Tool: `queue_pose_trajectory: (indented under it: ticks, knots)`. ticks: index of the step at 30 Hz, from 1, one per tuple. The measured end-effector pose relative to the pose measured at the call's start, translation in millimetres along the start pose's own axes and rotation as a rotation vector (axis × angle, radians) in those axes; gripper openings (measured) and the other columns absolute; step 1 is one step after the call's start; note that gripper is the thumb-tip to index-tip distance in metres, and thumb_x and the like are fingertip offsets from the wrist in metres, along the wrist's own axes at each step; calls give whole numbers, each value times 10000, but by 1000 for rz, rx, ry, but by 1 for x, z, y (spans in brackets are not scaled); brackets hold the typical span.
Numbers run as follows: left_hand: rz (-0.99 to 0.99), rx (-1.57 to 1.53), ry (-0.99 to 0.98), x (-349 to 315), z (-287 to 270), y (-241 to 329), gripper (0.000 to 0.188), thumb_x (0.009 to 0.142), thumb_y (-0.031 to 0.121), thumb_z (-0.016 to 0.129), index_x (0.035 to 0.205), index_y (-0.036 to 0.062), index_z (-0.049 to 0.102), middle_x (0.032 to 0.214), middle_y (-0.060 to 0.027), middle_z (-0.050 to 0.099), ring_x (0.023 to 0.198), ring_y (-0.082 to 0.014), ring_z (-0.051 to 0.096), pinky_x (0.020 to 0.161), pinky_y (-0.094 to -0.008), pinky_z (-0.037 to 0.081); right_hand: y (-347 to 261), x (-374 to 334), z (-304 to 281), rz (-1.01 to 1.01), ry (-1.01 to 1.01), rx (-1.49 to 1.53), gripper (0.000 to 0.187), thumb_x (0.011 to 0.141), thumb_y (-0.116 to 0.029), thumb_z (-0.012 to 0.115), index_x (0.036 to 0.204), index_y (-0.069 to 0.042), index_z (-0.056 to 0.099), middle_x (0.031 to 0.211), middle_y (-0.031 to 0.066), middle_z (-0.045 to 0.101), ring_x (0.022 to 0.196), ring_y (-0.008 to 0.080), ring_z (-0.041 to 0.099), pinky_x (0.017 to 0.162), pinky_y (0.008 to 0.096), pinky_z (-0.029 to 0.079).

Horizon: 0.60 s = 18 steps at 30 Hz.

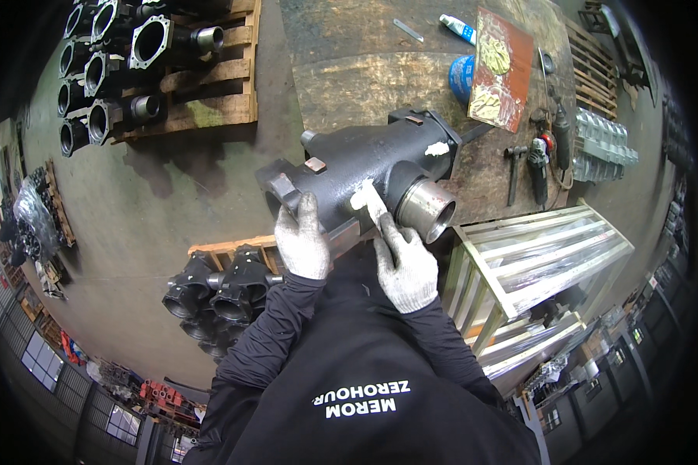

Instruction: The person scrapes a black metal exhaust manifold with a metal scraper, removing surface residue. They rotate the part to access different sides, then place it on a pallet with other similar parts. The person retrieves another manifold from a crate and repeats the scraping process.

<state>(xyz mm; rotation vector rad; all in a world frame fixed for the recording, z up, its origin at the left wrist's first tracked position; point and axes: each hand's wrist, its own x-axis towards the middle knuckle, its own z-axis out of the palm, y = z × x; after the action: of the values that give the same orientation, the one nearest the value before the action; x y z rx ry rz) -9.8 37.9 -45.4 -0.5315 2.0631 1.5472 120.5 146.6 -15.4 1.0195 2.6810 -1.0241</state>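
Observation:
A large black metal casting (349, 161), tube-shaped with a bare-metal side pipe (425, 209), lies at the near left edge of the wooden bench. My gloved left hand (302, 244) grips its near left end, by a square lug. In my gloved right hand (408, 271) is a putty knife (375, 205), its blade pressed against the casting's side next to the pipe. Pale putty (361, 194) is smeared at the blade, partly hidden by it. Another patch of putty (437, 148) sits near the casting's right flange.
On the wooden bench (364, 77) are a putty-smeared brown board (512, 58), a blue can (461, 77), a tube (457, 29), a hammer (513, 174) and an angle grinder (538, 159). A slatted wooden crate (535, 267) stands right; pallets of black castings (101, 74) stand left.

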Motion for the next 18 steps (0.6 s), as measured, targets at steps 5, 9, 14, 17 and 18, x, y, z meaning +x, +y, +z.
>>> queue_pose_trajectory:
  ticks: [5, 9, 14, 17, 18]
  knots:
    - [-60, -46, -17, -2, -4, -3, 252, 1046, 246, 637, 1096, 0, 623, 765, 11, 566, 623, -59, 475, 550, -261, 395, 1, 1, -2, -4, -22, 157, 423, 930, -161, 729, 1347, -115, 670, 945, 150, 672, 772, 336, 704, 683, 415, 570]
    - [-52, -75, -20, -3, -5, -5, 238, 1043, 236, 645, 1088, 4, 622, 770, 16, 564, 627, -58, 475, 552, -257, 392, -3, -3, -6, 61, -26, 200, 383, 944, -112, 713, 1323, -65, 688, 979, 188, 693, 864, 351, 712, 775, 392, 562]
    - [-13, -78, -5, -5, -6, -9, 226, 1039, 220, 651, 1090, 2, 624, 783, 24, 563, 632, -54, 466, 553, -254, 386, -2, -2, -2, 20, 26, 136, 378, 938, -142, 714, 1311, -83, 688, 919, 164, 663, 779, 349, 696, 699, 414, 562]
    - [-21, -96, -15, -6, -8, -13, 226, 1038, 218, 653, 1089, -1, 625, 784, 24, 562, 634, -55, 463, 554, -257, 386, 2, -3, -2, 17, 20, 10, 409, 931, -180, 726, 1329, -102, 672, 889, 132, 638, 695, 320, 687, 621, 407, 563]
    - [-35, -104, -10, -6, -9, -14, 227, 1038, 218, 653, 1088, -2, 625, 784, 24, 561, 635, -56, 462, 554, -258, 386, 2, -6, -3, 40, -10, -4, 405, 939, -165, 721, 1337, -104, 674, 913, 146, 655, 742, 336, 696, 659, 413, 564]
